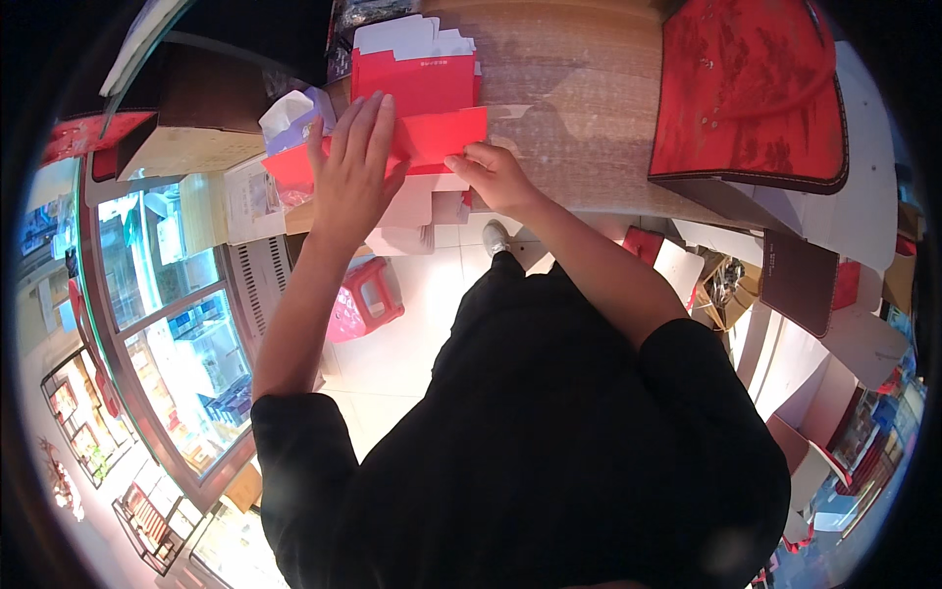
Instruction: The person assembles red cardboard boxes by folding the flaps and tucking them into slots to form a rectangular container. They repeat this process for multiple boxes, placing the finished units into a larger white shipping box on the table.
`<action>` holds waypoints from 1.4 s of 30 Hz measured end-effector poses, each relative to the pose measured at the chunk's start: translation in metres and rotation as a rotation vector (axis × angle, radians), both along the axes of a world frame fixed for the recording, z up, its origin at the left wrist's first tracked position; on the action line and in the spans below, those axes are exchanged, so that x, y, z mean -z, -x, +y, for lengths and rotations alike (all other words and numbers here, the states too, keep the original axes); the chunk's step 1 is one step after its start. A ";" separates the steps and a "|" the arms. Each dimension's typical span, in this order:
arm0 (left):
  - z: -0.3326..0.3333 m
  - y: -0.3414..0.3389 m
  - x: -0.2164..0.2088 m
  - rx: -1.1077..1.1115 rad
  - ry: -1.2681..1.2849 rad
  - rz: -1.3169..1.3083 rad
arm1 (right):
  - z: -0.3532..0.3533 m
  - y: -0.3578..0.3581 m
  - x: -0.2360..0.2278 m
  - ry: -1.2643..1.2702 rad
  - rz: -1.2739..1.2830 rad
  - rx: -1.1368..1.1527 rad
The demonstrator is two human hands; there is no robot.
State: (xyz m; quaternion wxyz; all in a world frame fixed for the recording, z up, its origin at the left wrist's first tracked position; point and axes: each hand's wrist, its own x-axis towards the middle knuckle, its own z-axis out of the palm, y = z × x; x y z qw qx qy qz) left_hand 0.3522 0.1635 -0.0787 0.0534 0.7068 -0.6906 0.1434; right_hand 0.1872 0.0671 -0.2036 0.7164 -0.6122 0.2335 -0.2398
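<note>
A red folded cardboard piece (442, 135), likely a carton blank, stretches across the near edge of the wooden table. My left hand (351, 182) lies over its left part, fingers extended and pressing on it, the thumb spread apart. At the right end, my right hand (498, 181) pinches the lower edge of the cardboard between thumb and fingertips. Just beyond lies a stack of red cardboard blanks (417, 83) with white flaps (412, 37) at its far side. What is under my left palm is hidden.
A red patterned box with dark trim (751, 93) stands at the table's right. Left of my hand is a tissue pack (289, 116). A red plastic stool (365, 299) is on the floor below. A glass display cabinet (186, 324) stands at left.
</note>
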 end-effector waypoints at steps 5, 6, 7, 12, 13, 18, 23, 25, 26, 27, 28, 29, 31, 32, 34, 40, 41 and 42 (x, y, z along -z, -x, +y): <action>-0.001 -0.004 0.008 -0.028 -0.089 0.030 | 0.002 0.005 -0.002 -0.036 0.080 -0.080; -0.001 -0.005 0.010 -0.027 -0.100 0.038 | 0.003 0.007 -0.001 -0.036 0.081 -0.076; -0.001 -0.005 0.012 -0.027 -0.113 0.047 | 0.005 0.008 -0.007 -0.037 0.082 -0.074; -0.003 -0.013 0.022 -0.012 -0.145 0.069 | 0.009 0.009 -0.016 -0.007 0.082 -0.069; -0.005 -0.014 0.022 -0.004 -0.147 0.073 | 0.010 0.008 -0.016 0.001 0.074 -0.059; -0.015 -0.025 0.019 0.065 -0.127 0.100 | 0.004 0.001 -0.011 0.107 0.057 -0.019; -0.025 -0.049 0.005 0.054 -0.065 0.105 | -0.009 -0.024 -0.040 0.282 -0.091 0.054; -0.026 -0.057 -0.008 0.064 -0.041 0.141 | -0.016 -0.033 -0.059 0.321 -0.067 0.053; -0.027 -0.059 -0.015 0.066 -0.030 0.161 | -0.018 -0.036 -0.070 0.339 -0.054 0.050; -0.028 -0.057 -0.025 0.060 -0.048 0.211 | -0.018 -0.038 -0.081 0.366 -0.086 0.084; -0.028 -0.055 -0.037 0.056 -0.061 0.260 | -0.017 -0.039 -0.093 0.396 -0.117 0.118; -0.026 -0.052 -0.050 0.046 -0.077 0.309 | -0.016 -0.039 -0.106 0.424 -0.152 0.148; -0.022 -0.045 -0.070 -0.019 -0.070 0.455 | -0.018 -0.032 -0.138 0.396 -0.217 0.141; -0.020 -0.042 -0.078 -0.053 -0.064 0.529 | -0.020 -0.027 -0.151 0.381 -0.248 0.134; -0.014 -0.033 -0.090 -0.112 -0.096 0.820 | -0.027 -0.015 -0.171 0.541 -0.314 0.175; 0.008 -0.022 -0.070 -0.249 -0.103 1.468 | -0.031 0.047 -0.179 0.620 -0.464 0.434; 0.003 -0.014 -0.065 -0.275 -0.103 1.571 | -0.023 0.053 -0.172 0.463 -0.406 0.404; 0.000 -0.002 -0.061 -0.318 -0.040 1.640 | -0.015 0.058 -0.165 0.300 -0.351 0.377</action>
